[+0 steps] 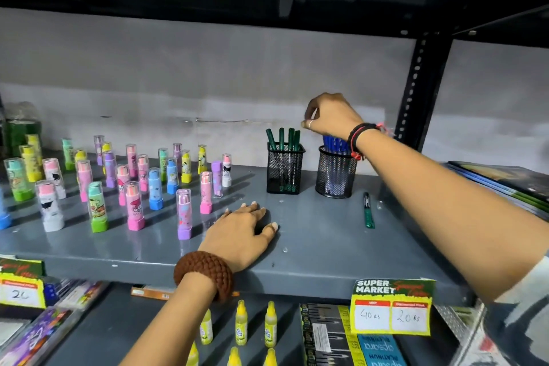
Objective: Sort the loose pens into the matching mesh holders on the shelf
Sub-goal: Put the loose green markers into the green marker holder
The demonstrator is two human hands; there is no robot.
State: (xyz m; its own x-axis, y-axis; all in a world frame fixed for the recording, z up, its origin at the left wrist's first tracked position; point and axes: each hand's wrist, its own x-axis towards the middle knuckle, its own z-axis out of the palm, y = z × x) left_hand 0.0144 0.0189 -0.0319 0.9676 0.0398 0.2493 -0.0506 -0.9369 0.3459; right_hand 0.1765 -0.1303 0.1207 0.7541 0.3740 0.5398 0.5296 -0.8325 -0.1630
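Note:
A square black mesh holder (284,170) with several green pens stands at the back of the grey shelf (315,235). Right beside it is a round black mesh holder (335,175) full of blue pens. One loose green pen (368,211) lies on the shelf in front of the round holder. My right hand (331,116) hovers just above the tops of the pens, between the two holders. Its fingers are loosely curled downward and nothing shows in them. My left hand (242,235) rests flat on the shelf near the front edge, fingers spread, holding nothing.
Many small colourful stick erasers (135,205) stand upright across the left half of the shelf. Notebooks (505,184) are stacked at the right. A black upright post (416,92) stands behind the holders. Price tags (392,309) hang on the shelf's front edge, with yellow glue bottles (240,324) below.

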